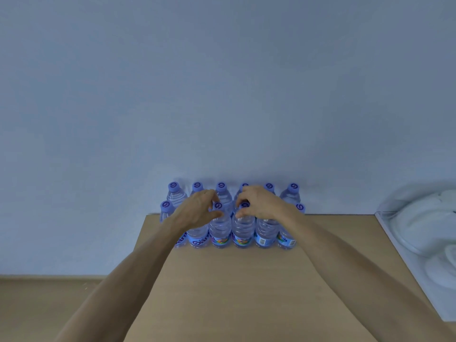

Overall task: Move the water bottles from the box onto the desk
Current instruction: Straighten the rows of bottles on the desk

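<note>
Forearms reach in from the near edge over bare wooden desk [234,292]; plenty of open surface in front of the bottles, none behind them. Left hand [197,208] and right hand [259,203] hover at cap height over the front row. Fingers of both are curled, thumb and forefinger closing toward the necks of the two middle front bottles: left front bottle [219,228], right front bottle [243,228]. Cannot tell whether either pinch has actually closed on a neck or sits just off it.

Water bottles [267,233] stand upright in two tight rows, shoulders touching, back row [293,193] close against the wall [222,95]. No box in view.

Risk, as a judgement: rows are packed, so a nudge on one neck could tip neighbours domino-fashion; leftmost bottles appear to sit right at the desk's left edge and could go over. Wall blocks any backward give.

Right side: white surface with clear plastic cover [424,230], well apart from the bottles.
</note>
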`<state>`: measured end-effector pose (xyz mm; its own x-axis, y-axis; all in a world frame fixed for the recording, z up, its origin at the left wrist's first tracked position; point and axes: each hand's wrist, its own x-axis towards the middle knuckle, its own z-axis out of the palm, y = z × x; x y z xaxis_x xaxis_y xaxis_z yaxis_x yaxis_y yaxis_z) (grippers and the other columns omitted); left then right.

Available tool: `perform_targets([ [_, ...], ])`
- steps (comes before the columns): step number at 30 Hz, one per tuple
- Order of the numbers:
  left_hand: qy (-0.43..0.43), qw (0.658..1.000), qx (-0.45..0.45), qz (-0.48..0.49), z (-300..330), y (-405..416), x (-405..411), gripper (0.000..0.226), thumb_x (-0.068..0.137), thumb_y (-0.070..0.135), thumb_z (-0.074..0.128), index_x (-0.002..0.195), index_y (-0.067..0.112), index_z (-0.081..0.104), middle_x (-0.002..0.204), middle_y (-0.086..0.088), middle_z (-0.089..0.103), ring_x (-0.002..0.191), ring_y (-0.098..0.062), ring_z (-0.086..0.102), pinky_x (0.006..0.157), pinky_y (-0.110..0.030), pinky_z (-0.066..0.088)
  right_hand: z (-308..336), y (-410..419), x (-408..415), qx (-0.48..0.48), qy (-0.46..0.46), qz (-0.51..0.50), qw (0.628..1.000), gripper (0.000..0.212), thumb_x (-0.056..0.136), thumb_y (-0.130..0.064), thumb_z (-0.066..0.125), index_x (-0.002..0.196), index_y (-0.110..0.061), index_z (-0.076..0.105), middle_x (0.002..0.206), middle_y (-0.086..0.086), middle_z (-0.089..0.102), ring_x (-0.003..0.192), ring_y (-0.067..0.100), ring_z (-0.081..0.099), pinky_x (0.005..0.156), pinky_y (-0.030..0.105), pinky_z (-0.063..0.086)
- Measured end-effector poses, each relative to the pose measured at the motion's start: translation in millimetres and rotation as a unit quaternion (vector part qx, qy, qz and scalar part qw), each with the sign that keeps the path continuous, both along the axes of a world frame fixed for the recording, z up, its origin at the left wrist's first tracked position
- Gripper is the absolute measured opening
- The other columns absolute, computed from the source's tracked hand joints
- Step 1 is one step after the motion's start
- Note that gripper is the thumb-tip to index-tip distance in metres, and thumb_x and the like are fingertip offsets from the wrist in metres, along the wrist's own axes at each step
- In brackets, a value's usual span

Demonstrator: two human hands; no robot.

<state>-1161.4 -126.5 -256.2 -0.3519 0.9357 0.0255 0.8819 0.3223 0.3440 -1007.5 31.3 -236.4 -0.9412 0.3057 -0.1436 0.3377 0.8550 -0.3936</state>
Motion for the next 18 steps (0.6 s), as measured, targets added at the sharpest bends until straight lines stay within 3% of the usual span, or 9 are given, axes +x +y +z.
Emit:
perform_targets([
  [6,-0.034,0.996,-0.01,-0.085,4,-4,-5,0.042,0.09,0.029,0.065,0.131,0.023,0.056,0.127,0.005,0.063,0.11,-0.017,0.059,0.093,-0.036,0.047,-1,1,1,-0.012,0.016,-0.006,1.0,0.031,0.081,-0.04,0.075,0.105,-0.02,0.07,0.095,-0.009,0.05,0.087,0.011,0.051,0.064,0.018,0.032],
  [11,0.002,1.0,-0.007,-0.026,4,1,1,0.034,0.086,0.039,0.068,0.115,0.021,0.061,0.112,0.003,0.066,0.1,-0.02,0.061,0.083,-0.042,0.051,-1,-1,3,-0.013,0.021,-0.008,1.0,0.032,0.082,-0.04,0.075,0.106,-0.02,0.07,0.092,-0.01,0.048,0.086,0.01,0.048,0.063,0.018,0.032],
  [14,0.018,0.999,-0.001,0.03,-1,5,7,0.039,0.081,0.049,0.069,0.101,0.018,0.058,0.094,0.006,0.061,0.087,-0.02,0.059,0.071,-0.038,0.05,-2,-1,5,-0.018,0.028,-0.012,0.999,0.032,0.083,-0.04,0.074,0.106,-0.019,0.07,0.086,-0.013,0.045,0.084,0.009,0.047,0.06,0.015,0.028],
  [18,-0.028,0.999,-0.005,-0.028,-2,1,3,0.041,0.085,0.038,0.068,0.12,0.02,0.058,0.111,0.001,0.064,0.099,-0.022,0.06,0.084,-0.041,0.049,-2,-1,5,-0.018,0.024,-0.012,0.999,0.031,0.084,-0.039,0.073,0.107,-0.019,0.069,0.09,-0.01,0.047,0.086,0.012,0.049,0.067,0.022,0.034],
])
